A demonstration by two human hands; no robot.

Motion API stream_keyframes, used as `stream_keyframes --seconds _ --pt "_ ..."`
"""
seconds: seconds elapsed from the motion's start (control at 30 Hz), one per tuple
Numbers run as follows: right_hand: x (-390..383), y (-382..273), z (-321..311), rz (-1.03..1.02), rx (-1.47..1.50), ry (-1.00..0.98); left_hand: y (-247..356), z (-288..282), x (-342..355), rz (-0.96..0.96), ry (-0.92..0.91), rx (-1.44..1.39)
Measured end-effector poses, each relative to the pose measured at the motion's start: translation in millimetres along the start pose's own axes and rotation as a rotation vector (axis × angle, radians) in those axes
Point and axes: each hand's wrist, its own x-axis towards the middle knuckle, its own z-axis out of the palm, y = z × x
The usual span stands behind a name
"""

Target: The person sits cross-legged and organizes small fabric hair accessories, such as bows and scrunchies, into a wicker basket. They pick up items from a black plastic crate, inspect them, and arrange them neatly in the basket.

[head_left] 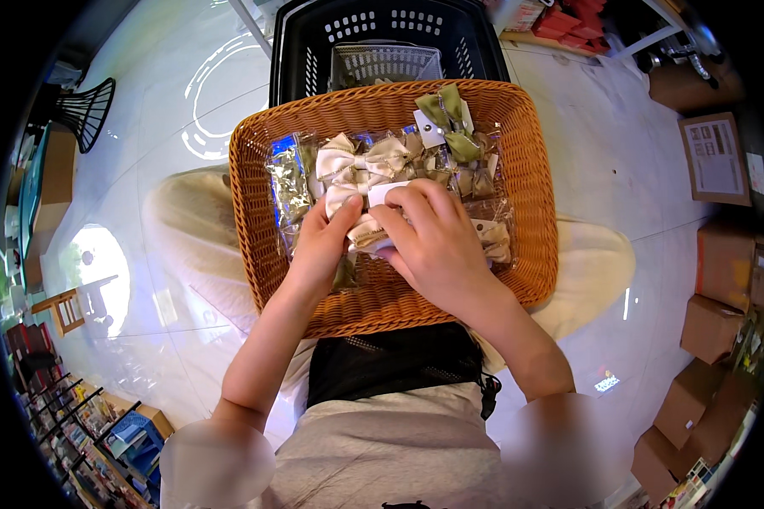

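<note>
An orange-brown woven basket (pixel 532 153) on my lap holds bagged hair bows in cream, olive and brown. My left hand (pixel 321 248) pinches a cream fabric bow item (pixel 367 232) in the middle of the basket, its thumb pointing up. My right hand (pixel 440 250) grips the same item from the right, fingers curled over it beside a white card (pixel 386 192). Above them lie two cream satin bows (pixel 361 161). An olive bow (pixel 441 109) on a white card sits at the top right, and a shiny clear packet (pixel 290 178) at the left.
Behind the basket stands a black plastic crate (pixel 471 42) with a grey mesh basket (pixel 386 61) inside. Cardboard boxes (pixel 709 327) line the right side. A black chair (pixel 85 110) is at the upper left, shelving (pixel 76 433) at the lower left, on a glossy tiled floor.
</note>
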Motion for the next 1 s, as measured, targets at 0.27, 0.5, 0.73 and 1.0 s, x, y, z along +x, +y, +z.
stream_keyframes --seconds 0.27,0.5,0.73,1.0 --pt "-3.5 2.6 -7.1 0.18 0.234 0.026 -0.8 4.7 -4.7 -0.102 -0.042 0.004" --pt "-13.1 5.7 9.8 0.409 0.401 0.131 -5.2 15.4 -1.0 -0.091 -0.023 -0.039" --pt "-20.6 23.3 -4.1 0.896 0.883 0.498 0.7 8.7 0.1 0.003 0.056 0.019" --pt "-62.1 33.5 -10.9 1.129 0.972 0.53 -9.2 3.8 2.7 0.268 -0.23 0.65"
